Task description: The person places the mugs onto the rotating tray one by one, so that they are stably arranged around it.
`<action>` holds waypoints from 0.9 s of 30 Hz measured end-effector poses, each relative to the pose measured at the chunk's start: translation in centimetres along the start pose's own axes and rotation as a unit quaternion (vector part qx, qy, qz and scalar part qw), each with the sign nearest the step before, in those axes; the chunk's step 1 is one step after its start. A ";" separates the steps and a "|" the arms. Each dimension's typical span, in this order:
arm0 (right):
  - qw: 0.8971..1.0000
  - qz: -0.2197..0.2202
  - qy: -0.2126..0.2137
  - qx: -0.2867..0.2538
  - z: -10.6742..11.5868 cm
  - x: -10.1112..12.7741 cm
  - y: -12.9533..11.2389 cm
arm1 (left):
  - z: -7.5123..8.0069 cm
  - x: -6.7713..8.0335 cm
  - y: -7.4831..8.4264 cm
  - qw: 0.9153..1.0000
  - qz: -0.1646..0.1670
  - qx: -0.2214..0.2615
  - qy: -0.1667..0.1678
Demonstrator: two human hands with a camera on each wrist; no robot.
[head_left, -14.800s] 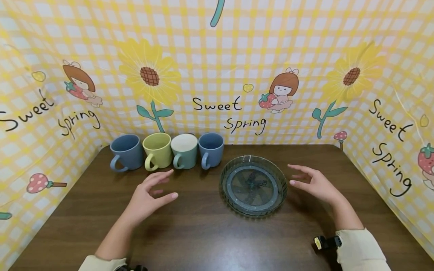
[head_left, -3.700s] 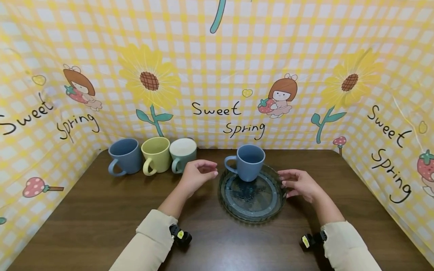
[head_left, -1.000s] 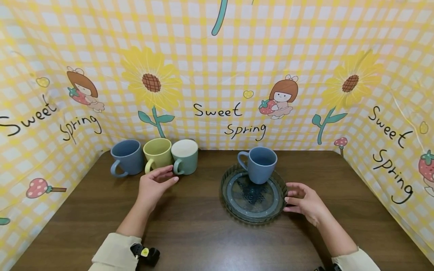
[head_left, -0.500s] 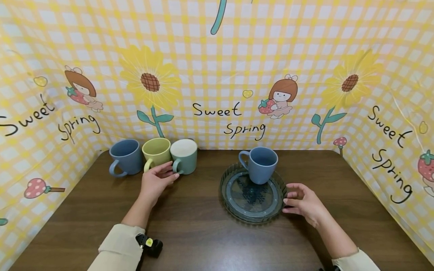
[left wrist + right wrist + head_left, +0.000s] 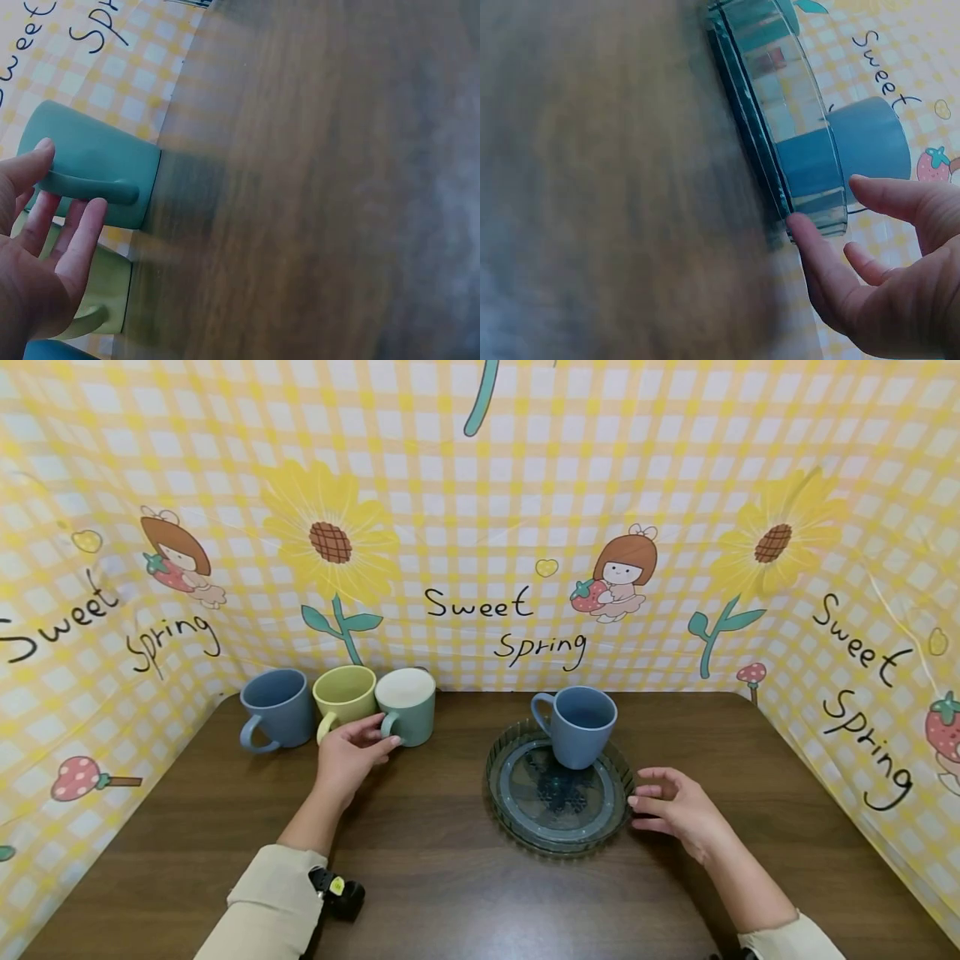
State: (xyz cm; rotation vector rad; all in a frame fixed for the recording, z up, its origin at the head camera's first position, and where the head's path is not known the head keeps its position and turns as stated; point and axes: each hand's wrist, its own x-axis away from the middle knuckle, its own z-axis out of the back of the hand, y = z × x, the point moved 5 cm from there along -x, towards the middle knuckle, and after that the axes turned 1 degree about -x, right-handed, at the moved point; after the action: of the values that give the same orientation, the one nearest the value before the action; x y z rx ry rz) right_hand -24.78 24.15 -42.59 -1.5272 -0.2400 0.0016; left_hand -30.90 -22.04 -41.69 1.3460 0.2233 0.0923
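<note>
At the back left, a teal mug with a white inside stands upright on the table. My left hand has its thumb and fingers at either side of that mug's handle, pinching it. Right of centre lies a ribbed clear glass tray, with a blue mug upright near its back right edge, handle to the left. My right hand is at the tray's right rim, fingers spread and loosely bent. In the right wrist view one fingertip touches the lower rim or lies very close to it.
Left of the teal mug stand a yellow-green mug, partly covered by my left hand, and a darker blue mug. A checked cloth rises behind and at both sides of the brown wooden table.
The lighter blue mug went from the row onto the tray and shifted rightward there. My left hand moved back to the row and closed in on the teal mug's handle. My right hand barely moved lately.
</note>
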 end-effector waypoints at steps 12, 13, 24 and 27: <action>1.000 0.001 -0.008 0.004 0.7 -1.3 -0.4 | -0.2 -0.2 0.4 0.999 0.004 0.016 0.038; 1.000 0.000 -0.009 0.006 0.7 -1.4 -0.4 | -0.2 -0.2 0.5 0.999 0.004 0.014 0.040; 1.000 -0.003 -0.016 0.022 0.6 -2.0 -0.2 | 0.8 -0.2 0.5 0.999 0.027 -0.012 0.037; 1.000 -0.003 -0.018 0.023 0.5 -2.1 -0.1 | 0.8 -0.3 0.5 0.999 0.033 0.001 0.026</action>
State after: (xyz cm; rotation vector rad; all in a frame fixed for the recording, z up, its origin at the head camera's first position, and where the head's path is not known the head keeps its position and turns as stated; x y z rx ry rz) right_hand -26.96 24.35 -42.83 -1.4816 -0.2721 0.0302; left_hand -31.00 -22.72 -41.03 1.3539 0.2232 0.1822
